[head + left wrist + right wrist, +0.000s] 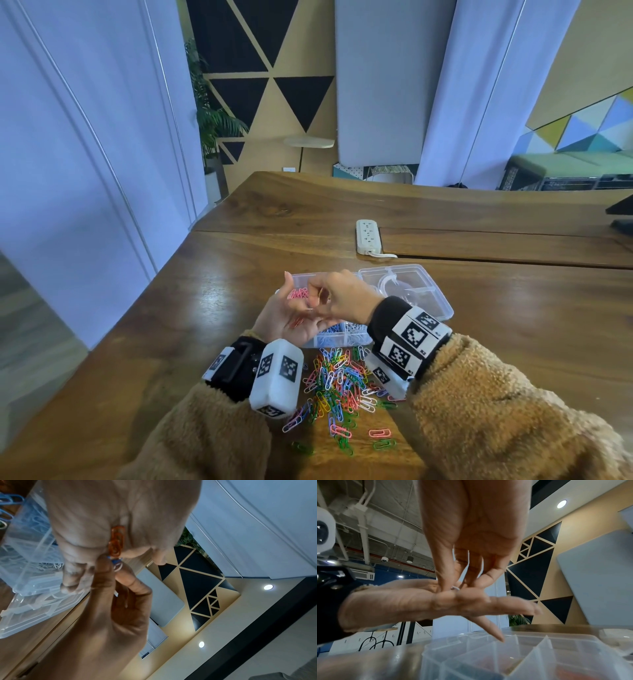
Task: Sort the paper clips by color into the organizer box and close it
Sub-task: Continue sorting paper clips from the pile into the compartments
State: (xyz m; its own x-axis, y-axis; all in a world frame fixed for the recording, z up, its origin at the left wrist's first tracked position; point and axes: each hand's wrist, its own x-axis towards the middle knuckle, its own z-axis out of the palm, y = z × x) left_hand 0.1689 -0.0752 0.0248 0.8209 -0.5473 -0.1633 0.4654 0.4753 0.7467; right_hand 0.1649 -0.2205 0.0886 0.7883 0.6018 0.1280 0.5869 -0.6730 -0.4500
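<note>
My left hand [284, 318] lies palm up over the clear organizer box [352, 341], with orange-red clips [116, 540] resting on the palm. My right hand [339, 294] reaches over it, and its thumb and forefinger pinch a white clip [118, 565] at the left palm, with a blue clip [115, 559] beside it. The same white clip [455, 588] shows between the right fingertips in the right wrist view. The box compartments hold pink clips [298, 293], blue clips [327, 335] and white clips [356, 328]. A mixed pile of colored clips [339, 383] lies on the table in front of the box.
The box's clear lid [421, 291] lies open flat to the right. A white power strip [367, 236] sits behind the box on the wooden table [212, 308]. A dark object [621, 212] is at the far right edge. A few stray clips [380, 433] lie nearer to me.
</note>
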